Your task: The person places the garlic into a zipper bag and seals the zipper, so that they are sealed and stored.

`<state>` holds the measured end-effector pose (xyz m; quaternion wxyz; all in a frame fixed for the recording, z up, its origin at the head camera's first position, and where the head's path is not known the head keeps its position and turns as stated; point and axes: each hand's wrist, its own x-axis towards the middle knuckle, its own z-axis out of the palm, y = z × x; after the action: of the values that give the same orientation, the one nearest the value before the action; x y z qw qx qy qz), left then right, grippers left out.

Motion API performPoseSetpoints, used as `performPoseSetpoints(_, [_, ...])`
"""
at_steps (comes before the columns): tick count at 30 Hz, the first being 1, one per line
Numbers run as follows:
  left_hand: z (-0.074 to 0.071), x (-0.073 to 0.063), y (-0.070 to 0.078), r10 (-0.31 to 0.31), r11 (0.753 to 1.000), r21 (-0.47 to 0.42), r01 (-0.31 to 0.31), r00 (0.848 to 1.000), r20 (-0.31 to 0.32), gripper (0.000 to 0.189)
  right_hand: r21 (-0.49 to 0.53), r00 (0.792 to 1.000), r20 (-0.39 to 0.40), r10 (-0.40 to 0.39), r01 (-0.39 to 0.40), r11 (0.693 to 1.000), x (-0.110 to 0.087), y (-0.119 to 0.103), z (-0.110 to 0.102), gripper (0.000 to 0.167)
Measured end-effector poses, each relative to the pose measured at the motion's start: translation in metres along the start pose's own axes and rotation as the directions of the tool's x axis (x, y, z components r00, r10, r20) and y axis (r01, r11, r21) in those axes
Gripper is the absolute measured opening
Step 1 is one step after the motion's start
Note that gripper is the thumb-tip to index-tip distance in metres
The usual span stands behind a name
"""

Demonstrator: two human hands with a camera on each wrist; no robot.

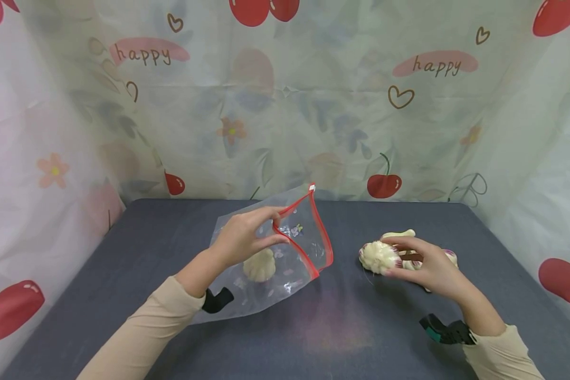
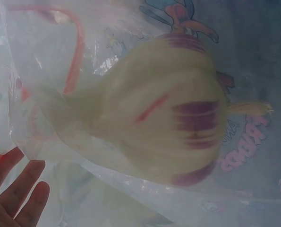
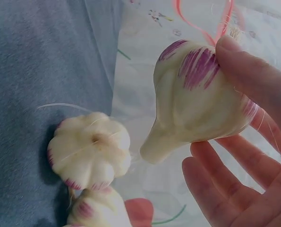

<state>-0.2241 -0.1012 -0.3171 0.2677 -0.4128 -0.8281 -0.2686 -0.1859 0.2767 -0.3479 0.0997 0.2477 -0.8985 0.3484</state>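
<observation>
My left hand [image 1: 242, 235] pinches the red zip edge of a clear plastic bag [image 1: 285, 287], whose mouth gapes toward the right. One garlic bulb [image 1: 259, 265] with purple streaks lies inside; in the left wrist view this bulb [image 2: 178, 113] shows through the plastic, stem and root ends visible. On the right, my right hand [image 1: 439, 272] grips another garlic bulb [image 1: 379, 257] between thumb and fingers. The right wrist view shows this held bulb [image 3: 192, 99] with the thumb near its root end. Beneath it, more garlic bulbs [image 3: 95, 149] rest on the dark surface.
A dark grey tabletop [image 1: 351, 338] spans the front. Behind and at both sides hangs a pale curtain [image 1: 290, 148] printed with cherries, flowers and hearts. Dark straps sit on both wrists, the right strap [image 1: 448, 331] showing a green patch.
</observation>
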Motion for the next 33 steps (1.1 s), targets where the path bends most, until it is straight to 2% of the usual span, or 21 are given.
performPoseSetpoints(9, [0.000, -0.001, 0.001, -0.013, 1.000, -0.004, 0.013, 1.000, 0.012, 0.031, 0.008, 0.997, -0.010, -0.076, 0.076, 0.997, 0.011, -0.014, 0.001, 0.054])
performPoseSetpoints(21, [0.001, -0.001, 0.000, -0.007, 1.000, -0.006, 0.007, 1.000, 0.018, 0.031, 0.047, 0.998, -0.016, -0.062, 0.062, 0.997, 0.020, -0.022, 0.002, 0.054])
performPoseSetpoints(29, [0.002, -0.001, 0.000, -0.001, 1.000, -0.001, 0.001, 1.000, 0.023, 0.030, 0.042, 0.992, -0.043, -0.122, 0.124, 0.991, 0.027, -0.029, 0.005, 0.056])
performPoseSetpoints(33, [0.002, -0.001, 0.000, -0.002, 1.000, 0.000, 0.002, 1.000, 0.026, 0.030, 0.029, 0.994, -0.039, -0.099, 0.101, 0.994, 0.030, -0.033, 0.006, 0.056])
